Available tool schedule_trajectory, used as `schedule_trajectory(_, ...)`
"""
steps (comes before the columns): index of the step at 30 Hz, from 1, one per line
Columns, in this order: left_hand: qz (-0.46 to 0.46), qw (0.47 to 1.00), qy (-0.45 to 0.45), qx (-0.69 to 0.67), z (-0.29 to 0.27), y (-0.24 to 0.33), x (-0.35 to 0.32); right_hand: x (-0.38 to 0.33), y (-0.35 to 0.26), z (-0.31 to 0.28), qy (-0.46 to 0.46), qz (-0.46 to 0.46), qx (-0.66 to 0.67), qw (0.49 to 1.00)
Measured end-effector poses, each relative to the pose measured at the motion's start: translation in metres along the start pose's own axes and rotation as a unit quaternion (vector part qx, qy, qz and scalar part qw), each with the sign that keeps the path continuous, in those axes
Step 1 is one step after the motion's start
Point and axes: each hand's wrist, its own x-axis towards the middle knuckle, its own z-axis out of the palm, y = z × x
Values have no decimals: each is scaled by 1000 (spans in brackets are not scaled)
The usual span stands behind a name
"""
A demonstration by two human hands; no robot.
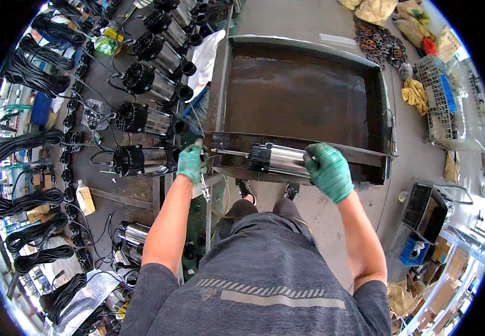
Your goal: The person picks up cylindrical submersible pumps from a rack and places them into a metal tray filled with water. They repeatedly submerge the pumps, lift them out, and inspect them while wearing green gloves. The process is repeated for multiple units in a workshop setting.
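A steel motor [285, 159] with a black ribbed end lies on its side along the near ledge of a dark metal tank [304, 139]. Its thin shaft [231, 152] points left toward my left hand. My right hand [332, 172], in a green knitted glove, curls round the motor's right end. My left hand [191, 161], gloved the same way, is closed at the tank's left corner, beyond the shaft's tip; whatever its fingers hold is hidden. Just below that hand, a silvery fitting [205, 189] hangs beside a thin yellowish hose [225, 203].
Several similar motors [151, 119] stand in a row on the left bench, with coiled black cables [34, 144] beyond them. A plastic bottle [85, 197] is there too. To the right are a wire cage [434, 101], a black crate [425, 210] and piled round parts [378, 43].
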Motion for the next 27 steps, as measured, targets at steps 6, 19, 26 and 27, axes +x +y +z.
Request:
schedule_trajectory(6,-40,996,-63,50,1,-2,31,11,16,20,-53,129,41,989)
schedule_trajectory(19,-74,985,-127,87,5,3,36,14,17,23,-41,88,-16,995)
schedule_trajectory(26,-34,983,-119,139,11,0,35,15,14,27,-22,76,-41,996)
schedule_trajectory(27,-39,982,-128,136,12,1,35,15,13,27,-23,84,-44,995)
